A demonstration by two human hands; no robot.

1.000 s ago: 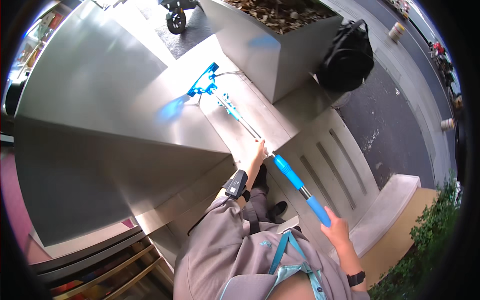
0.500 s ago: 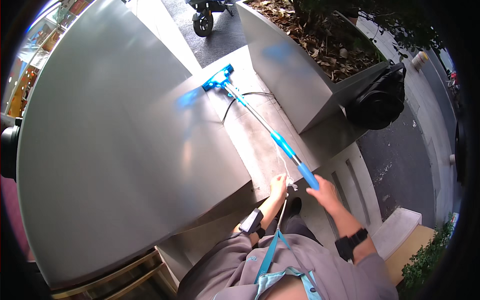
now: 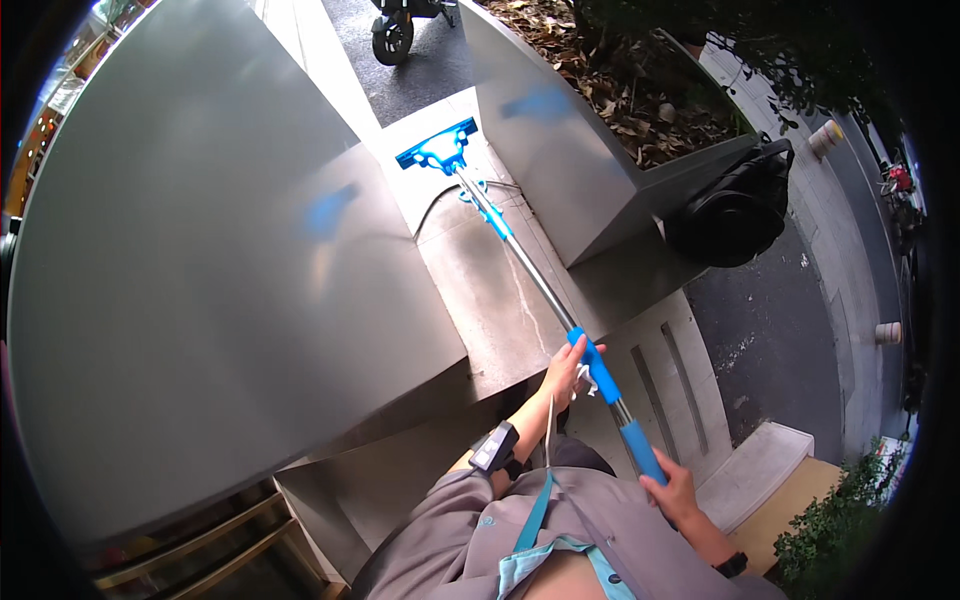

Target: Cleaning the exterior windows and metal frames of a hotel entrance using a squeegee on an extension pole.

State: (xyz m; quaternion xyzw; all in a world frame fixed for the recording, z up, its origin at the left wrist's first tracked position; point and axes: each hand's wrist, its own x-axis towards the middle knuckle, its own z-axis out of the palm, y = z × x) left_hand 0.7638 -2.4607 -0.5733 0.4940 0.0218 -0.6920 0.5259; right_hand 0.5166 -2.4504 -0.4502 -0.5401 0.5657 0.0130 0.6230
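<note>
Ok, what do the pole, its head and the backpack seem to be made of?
Pole: apparently smooth metal between blue sleeves, by its silvery shine. Head: probably glossy plastic, from its blue colour and bright highlights. Backpack: likely black fabric, being soft-edged and dull, though coated material is possible.

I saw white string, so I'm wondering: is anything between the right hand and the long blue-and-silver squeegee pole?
Nothing visible: the right hand grips the lower blue handle directly. White string is by the left hand.

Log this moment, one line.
left hand: touching upper blue sleeve; right hand: holding lower blue grip; squeegee head: far end of pole
</note>
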